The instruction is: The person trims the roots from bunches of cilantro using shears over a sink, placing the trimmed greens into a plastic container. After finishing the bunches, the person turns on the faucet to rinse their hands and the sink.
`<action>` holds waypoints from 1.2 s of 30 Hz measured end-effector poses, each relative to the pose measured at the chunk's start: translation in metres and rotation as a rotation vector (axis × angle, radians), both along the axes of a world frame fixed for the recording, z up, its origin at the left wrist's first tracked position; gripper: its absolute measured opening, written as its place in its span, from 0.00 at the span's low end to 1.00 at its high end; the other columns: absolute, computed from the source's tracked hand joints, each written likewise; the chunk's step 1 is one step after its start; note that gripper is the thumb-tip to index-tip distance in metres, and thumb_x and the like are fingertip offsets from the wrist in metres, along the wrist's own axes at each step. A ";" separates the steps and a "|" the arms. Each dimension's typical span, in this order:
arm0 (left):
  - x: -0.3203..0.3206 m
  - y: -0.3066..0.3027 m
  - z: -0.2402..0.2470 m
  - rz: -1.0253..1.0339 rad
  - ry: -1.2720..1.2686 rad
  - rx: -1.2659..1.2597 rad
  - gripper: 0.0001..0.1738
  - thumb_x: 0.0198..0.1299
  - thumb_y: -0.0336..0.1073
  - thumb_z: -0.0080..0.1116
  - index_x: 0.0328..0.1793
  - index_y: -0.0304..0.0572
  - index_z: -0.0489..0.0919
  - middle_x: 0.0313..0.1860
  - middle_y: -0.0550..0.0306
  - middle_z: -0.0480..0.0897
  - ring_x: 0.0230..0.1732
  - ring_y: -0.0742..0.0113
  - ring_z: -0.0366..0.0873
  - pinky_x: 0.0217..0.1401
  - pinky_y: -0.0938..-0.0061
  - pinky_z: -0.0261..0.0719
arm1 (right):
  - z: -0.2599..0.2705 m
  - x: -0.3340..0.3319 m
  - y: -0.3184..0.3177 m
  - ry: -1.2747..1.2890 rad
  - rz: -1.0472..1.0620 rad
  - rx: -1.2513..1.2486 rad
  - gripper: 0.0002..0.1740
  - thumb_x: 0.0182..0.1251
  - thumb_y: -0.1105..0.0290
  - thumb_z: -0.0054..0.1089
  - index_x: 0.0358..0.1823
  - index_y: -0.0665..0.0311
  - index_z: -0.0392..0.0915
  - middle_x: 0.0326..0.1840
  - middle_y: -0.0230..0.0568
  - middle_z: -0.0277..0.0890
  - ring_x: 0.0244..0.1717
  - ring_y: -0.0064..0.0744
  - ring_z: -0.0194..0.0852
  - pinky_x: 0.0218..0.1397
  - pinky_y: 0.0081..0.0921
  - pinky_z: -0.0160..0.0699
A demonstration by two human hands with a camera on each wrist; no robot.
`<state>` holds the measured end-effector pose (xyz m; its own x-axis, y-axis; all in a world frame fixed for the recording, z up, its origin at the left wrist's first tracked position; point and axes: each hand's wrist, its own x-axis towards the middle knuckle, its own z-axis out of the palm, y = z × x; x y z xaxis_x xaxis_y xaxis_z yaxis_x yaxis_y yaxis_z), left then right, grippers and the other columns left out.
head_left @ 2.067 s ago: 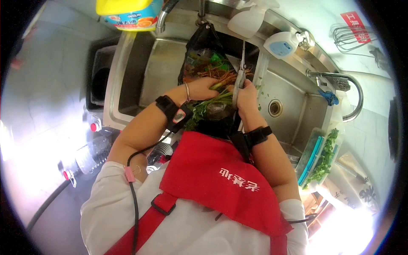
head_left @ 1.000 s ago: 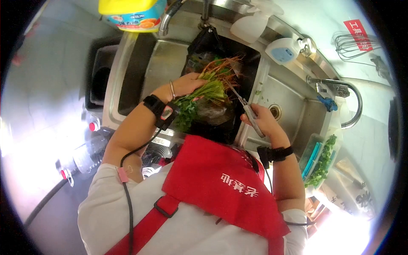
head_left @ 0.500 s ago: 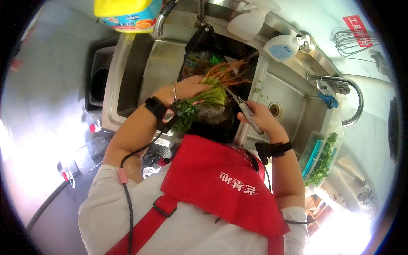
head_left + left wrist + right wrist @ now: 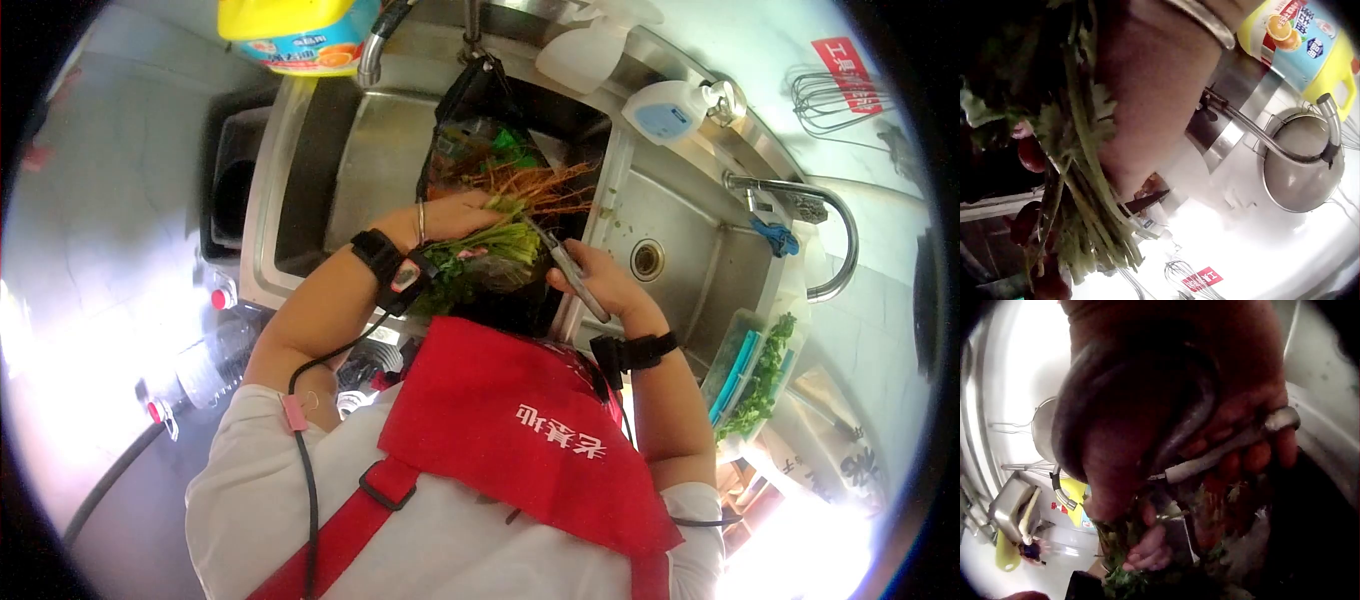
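Observation:
In the head view, my left hand grips a bunch of leafy greens that looks like coriander, its long orange-brown roots fanning out toward the upper right. My right hand holds grey-handled scissors, whose blades reach in at the stems just below the roots. A handle loop curves round the thumb in the right wrist view. Close up in the left wrist view, stems run down past the hand. Below the bunch lies a black plastic bag with scraps in it.
The bag hangs in the left sink basin, under a tap. To the right is a second basin with a drain. A yellow jug, a white pump bottle and a tub of cut greens stand around.
My right hand has drawn away from the left one, down and to the right, and the upright scissors now slant toward the stems. The roots were bunched and now spread out.

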<state>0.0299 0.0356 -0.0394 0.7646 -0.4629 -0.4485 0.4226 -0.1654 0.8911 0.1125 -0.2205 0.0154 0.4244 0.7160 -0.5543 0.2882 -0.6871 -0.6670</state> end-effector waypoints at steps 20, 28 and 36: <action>0.003 0.019 -0.034 -0.355 0.128 -0.003 0.15 0.67 0.38 0.40 0.41 0.38 0.78 0.19 0.58 0.77 0.15 0.68 0.72 0.21 0.75 0.72 | -0.011 0.001 0.006 -0.069 0.138 -0.126 0.33 0.48 0.38 0.63 0.32 0.67 0.76 0.23 0.51 0.73 0.28 0.53 0.71 0.32 0.39 0.67; -0.005 0.008 -0.094 -0.276 0.027 -0.118 0.21 0.65 0.43 0.43 0.26 0.35 0.76 0.16 0.59 0.73 0.13 0.73 0.66 0.14 0.79 0.63 | -0.009 0.003 0.012 -0.072 0.165 -0.160 0.35 0.49 0.36 0.60 0.31 0.67 0.75 0.25 0.55 0.73 0.32 0.58 0.72 0.34 0.43 0.68; -0.002 0.014 -0.110 -0.322 0.043 -0.107 0.20 0.66 0.40 0.41 0.27 0.33 0.75 0.16 0.58 0.72 0.14 0.71 0.66 0.16 0.77 0.63 | -0.019 0.004 0.018 -0.099 0.225 -0.245 0.40 0.47 0.30 0.56 0.29 0.68 0.78 0.29 0.59 0.76 0.37 0.59 0.75 0.40 0.47 0.71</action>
